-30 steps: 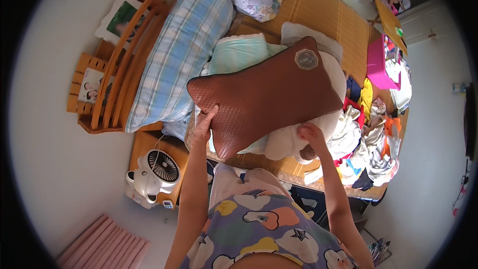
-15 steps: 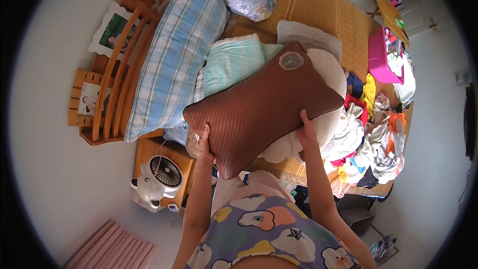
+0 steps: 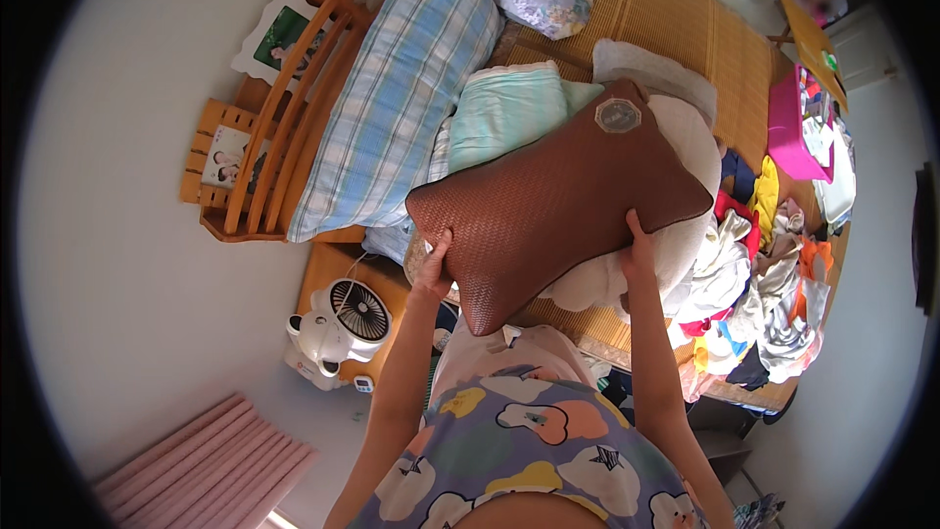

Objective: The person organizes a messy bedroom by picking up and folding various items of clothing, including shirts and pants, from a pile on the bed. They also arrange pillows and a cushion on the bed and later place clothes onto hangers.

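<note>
Left grip (image 3: 434, 269): you pinch the brown woven pillow (image 3: 553, 201) near its left end, thumb on top.
Pillow: slants between your grips and beyond them, partly hiding a folded mint-green cloth (image 3: 504, 116).
Right grip (image 3: 637, 253): you clasp the near edge, toward the right corner.

Head-worn fisheye, facing down, near brown pillow (image 3: 553, 201).

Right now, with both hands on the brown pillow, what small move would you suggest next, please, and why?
I would probably slide the right hand slightly toward the right corner of the brown pillow, since a wider hold may steady it: that hand's thumb rests on the near edge short of the corner, while the left hand grips the left end.
</note>
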A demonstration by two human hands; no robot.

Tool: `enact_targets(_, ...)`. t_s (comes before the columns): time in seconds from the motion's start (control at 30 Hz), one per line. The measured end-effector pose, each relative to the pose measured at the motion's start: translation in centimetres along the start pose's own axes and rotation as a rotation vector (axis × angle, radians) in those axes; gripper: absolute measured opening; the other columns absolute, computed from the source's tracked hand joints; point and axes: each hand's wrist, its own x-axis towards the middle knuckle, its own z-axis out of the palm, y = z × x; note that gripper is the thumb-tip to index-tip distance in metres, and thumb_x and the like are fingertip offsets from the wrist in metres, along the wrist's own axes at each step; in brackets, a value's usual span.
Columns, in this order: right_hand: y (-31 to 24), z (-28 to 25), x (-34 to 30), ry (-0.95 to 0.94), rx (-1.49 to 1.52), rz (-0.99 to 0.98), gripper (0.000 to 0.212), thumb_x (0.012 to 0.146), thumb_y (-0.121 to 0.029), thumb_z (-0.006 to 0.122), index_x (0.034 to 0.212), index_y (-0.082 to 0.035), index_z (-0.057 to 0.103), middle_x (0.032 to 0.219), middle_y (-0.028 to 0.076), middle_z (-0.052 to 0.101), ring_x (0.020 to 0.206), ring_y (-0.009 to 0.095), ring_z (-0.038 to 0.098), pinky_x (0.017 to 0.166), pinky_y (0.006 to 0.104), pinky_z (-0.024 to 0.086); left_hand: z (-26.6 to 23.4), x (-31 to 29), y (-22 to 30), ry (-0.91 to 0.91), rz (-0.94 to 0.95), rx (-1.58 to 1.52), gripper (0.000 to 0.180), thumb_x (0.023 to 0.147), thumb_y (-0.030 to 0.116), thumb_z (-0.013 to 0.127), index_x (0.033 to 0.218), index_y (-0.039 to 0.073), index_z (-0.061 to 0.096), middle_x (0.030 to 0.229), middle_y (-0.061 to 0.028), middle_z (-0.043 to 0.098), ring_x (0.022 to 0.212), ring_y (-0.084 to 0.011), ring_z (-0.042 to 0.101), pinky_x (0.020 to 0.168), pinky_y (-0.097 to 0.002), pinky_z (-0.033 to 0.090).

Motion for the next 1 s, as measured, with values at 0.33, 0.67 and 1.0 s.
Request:
enact_targets(0.33,10.4,3.6,-10.0,-0.032,-0.121,0.177,0.066,0.08,-0.02,0.07,0.133,-0.004,0.034,0.132,0.007,0.043,0.121,0.021,0.041,0.099,0.037,0.037,0.1,0.5,-0.2,-0.034,-0.2,-0.052,0.057,0.081,0.023,0.069,0.13,0.007,0.045,0.13,-0.0075,0.049,0.12,-0.0259,0.044,0.105,-0.0411,0.032)
enact_targets(0.67,6.8,6.8,-14.4,-0.028,-0.359,-0.209,0.066,0.068,-0.009,0.076,0.124,0.005,0.044,0.115,0.013,0.057,0.103,0.023,0.056,0.089,0.0321,0.046,-6.1,4.9,5.2,-0.364,-0.115,0.048,0.055,0.082,0.012,0.064,0.131,0.003,0.04,0.13,-0.0076,0.049,0.119,-0.0247,0.048,0.102,-0.0394,0.036)
enact_targets(1.0,10.2,-6.9,-16.3,0.382,-0.374,-0.13,0.054,0.08,-0.027,0.07,0.115,0.008,0.051,0.1,0.012,0.062,0.088,0.019,0.059,0.078,0.0295,0.047,5.3,6.0,1.8,-0.581,0.336,1.22,0.062,0.081,0.02,0.069,0.133,0.003,0.039,0.131,-0.0131,0.048,0.123,-0.0228,0.044,0.1,-0.0365,0.035)
